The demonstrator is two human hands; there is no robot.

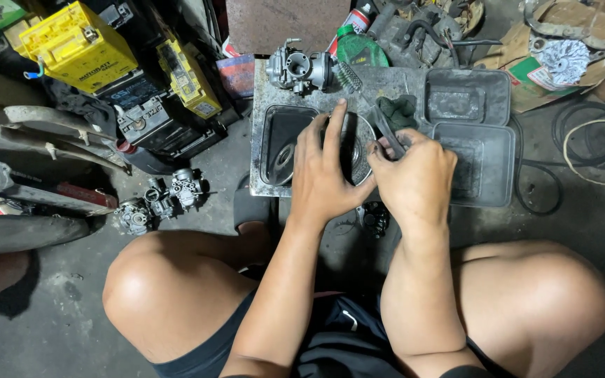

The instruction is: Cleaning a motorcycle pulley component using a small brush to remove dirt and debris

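Brush with grey handle, pinched in right hand, bristle end angled toward carburetor at slab's far edge. Left hand spread flat over round metal bowl, index finger extended. Bowl on grey slab, between rectangular tray and two dark plastic containers. Little free room on slab; more carburetors on floor left.

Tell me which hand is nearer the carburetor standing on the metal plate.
Left. The left hand lies just below the carburetor, fingertips reaching up toward it. The right hand is farther off to the right, gripping a brush.
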